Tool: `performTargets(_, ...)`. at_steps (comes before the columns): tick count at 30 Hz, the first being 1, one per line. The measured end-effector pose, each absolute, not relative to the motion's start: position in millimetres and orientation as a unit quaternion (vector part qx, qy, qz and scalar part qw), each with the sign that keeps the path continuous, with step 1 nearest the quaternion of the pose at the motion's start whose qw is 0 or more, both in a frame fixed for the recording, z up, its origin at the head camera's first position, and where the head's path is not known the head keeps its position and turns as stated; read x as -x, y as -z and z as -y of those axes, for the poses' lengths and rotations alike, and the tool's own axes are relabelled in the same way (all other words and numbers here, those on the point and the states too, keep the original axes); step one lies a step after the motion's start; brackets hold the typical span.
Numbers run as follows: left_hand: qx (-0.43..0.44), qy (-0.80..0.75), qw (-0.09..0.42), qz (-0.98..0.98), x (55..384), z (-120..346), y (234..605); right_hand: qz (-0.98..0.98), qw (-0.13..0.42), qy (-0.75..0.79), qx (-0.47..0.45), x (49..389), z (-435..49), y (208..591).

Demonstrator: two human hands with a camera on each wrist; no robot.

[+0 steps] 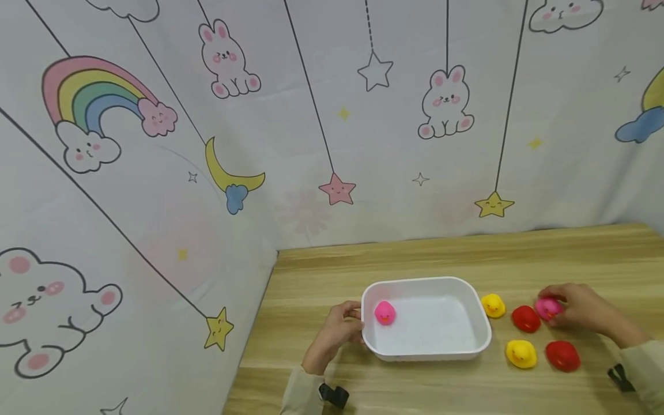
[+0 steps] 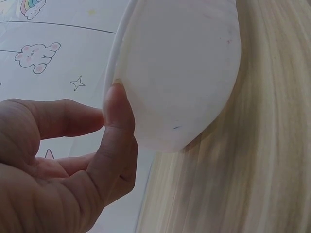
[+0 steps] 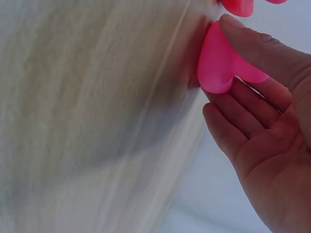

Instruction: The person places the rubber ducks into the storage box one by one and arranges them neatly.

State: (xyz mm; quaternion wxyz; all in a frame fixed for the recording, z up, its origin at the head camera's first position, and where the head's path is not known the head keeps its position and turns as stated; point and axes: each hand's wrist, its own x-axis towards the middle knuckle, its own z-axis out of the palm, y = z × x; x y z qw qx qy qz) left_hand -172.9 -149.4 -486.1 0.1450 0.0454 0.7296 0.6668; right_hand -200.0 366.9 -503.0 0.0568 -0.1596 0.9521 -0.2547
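A white plastic basin (image 1: pixel 436 325) stands on the table, and one pink rubber duck (image 1: pixel 385 313) sits inside it near its left end. My left hand (image 1: pixel 334 331) grips the basin's left rim; in the left wrist view, thumb and finger pinch the edge of the white wall (image 2: pixel 180 73). To the right of the basin, my right hand (image 1: pixel 586 311) holds a second pink rubber duck (image 1: pixel 548 308) between thumb and fingers. The right wrist view shows that pink duck (image 3: pixel 216 63) low against the wooden surface. Its far side is hidden by the fingers.
Beside the right hand lie two red rubber ducks, one behind (image 1: pixel 526 319) and one in front (image 1: pixel 562 355). Two yellow ducks, a rear one (image 1: pixel 493 306) and a front one (image 1: pixel 521 353), are nearer the basin. A printed cloth (image 1: pixel 394 225) hangs behind the wooden table (image 1: pixel 321 265).
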Motion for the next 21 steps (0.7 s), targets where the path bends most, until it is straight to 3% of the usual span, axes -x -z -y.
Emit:
performTargets(12,-0.041,-0.668,0.149,-0.728,172.7,150.0,485.9,-0.951,0.001,0.245,0.190,197.5,-366.2,508.3)
performTargets(21,-0.042,-0.674,0.155,-0.722,174.2,150.0,486.6,-0.935,0.010,0.320,0.155,197.2,-364.7,498.5)
